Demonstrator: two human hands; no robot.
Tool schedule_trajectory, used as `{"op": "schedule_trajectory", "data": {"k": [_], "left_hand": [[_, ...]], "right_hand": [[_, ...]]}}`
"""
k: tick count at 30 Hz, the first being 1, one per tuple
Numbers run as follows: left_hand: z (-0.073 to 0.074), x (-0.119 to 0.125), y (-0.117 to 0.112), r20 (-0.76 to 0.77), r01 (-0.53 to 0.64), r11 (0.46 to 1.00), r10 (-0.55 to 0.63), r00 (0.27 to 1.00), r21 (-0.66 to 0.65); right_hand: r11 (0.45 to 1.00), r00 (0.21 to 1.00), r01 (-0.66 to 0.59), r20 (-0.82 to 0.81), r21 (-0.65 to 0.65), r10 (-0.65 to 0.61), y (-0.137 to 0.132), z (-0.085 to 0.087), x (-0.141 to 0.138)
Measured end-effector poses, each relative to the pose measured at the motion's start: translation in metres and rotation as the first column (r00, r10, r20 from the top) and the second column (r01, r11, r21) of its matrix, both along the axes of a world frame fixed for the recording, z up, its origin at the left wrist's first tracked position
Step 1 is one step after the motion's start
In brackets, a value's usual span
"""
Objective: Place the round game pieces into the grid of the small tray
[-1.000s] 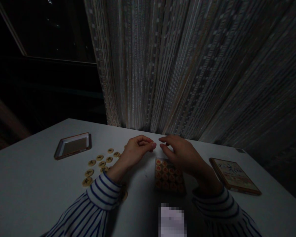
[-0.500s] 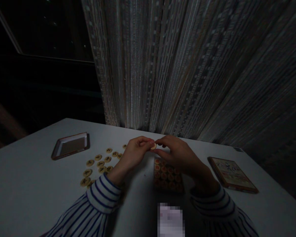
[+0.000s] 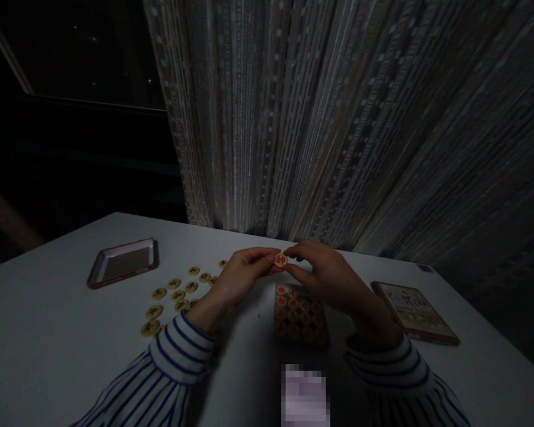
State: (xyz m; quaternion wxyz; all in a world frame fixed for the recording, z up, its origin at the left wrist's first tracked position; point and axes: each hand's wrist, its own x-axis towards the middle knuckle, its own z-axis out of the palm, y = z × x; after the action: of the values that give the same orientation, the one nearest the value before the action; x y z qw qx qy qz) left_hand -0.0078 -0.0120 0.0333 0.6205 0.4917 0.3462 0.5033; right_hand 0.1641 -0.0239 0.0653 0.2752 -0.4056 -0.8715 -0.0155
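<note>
A round wooden xiangqi piece (image 3: 280,259) with a red character facing me is held up between my hands. My left hand (image 3: 240,279) touches its left edge with the fingertips, and the thumb and fingers of my right hand (image 3: 324,276) pinch its right side. Below them lies a square block of red-marked pieces (image 3: 299,314) in neat rows. To the left of my left hand, black-marked wooden pieces (image 3: 178,295) lie scattered on the white table (image 3: 48,296).
A shallow brown-rimmed tray (image 3: 122,265) stands at the table's far left. A flat illustrated box (image 3: 413,312) lies at the right. A patterned curtain (image 3: 338,118) hangs behind the table's far edge, beside a dark window (image 3: 84,53). A pixelated patch (image 3: 305,396) covers the bottom of the view.
My hands have come together and taken the piece between their fingertips. It has turned so its red character faces me. The view has shifted slightly.
</note>
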Motion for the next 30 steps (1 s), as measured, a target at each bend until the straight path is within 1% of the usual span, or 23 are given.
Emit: {"op": "schedule_trajectory", "data": {"k": [5, 10, 18, 22, 26, 30], "left_hand": [[0.001, 0.001, -0.001, -0.003, -0.025, 1.0, 0.025, 1.0, -0.013], [0.001, 0.001, -0.002, 0.016, -0.042, 0.999, 0.042, 0.999, -0.014], [-0.002, 0.001, 0.001, -0.028, -0.02, 1.0, 0.021, 0.999, 0.009], [-0.004, 0.0, 0.002, -0.032, -0.03, 1.0, 0.03, 0.999, 0.001], [-0.005, 0.0, 0.003, -0.033, -0.068, 0.998, 0.067, 0.997, -0.009], [-0.003, 0.0, 0.002, -0.081, -0.109, 0.994, 0.108, 0.991, -0.003]], "right_hand": [[0.999, 0.999, -0.032, -0.004, -0.016, 0.031, 0.0, -0.001, -0.001], [1.0, 0.999, -0.027, 0.024, 0.012, 0.027, 0.0, -0.002, -0.002], [1.0, 0.997, -0.007, 0.075, 0.02, 0.005, -0.001, -0.002, -0.001], [0.999, 0.994, 0.026, 0.11, 0.027, -0.029, -0.002, 0.001, -0.002], [0.997, 0.985, 0.07, 0.155, 0.013, -0.071, -0.004, 0.004, 0.0], [0.994, 0.972, 0.109, 0.209, -0.009, -0.105, -0.006, 0.007, 0.003]]}}
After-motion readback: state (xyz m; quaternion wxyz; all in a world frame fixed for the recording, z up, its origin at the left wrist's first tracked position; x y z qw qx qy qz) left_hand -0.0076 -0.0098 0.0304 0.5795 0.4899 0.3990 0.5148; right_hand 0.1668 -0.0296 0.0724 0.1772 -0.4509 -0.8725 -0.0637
